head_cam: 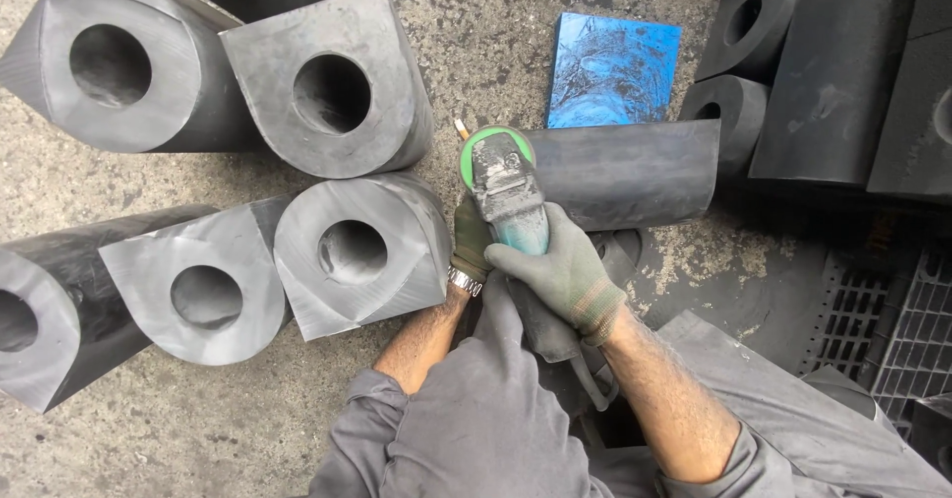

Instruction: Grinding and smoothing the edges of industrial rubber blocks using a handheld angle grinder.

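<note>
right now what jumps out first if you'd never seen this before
The angle grinder at centre draws the eye first, with its green guard, gripped by the gloved right hand on top and the gloved left hand at its side. To the left, thick dark rubber blocks with round bores lie clustered on the concrete floor. Above the grinder, a bright blue square plate stands out against all the grey.
</note>
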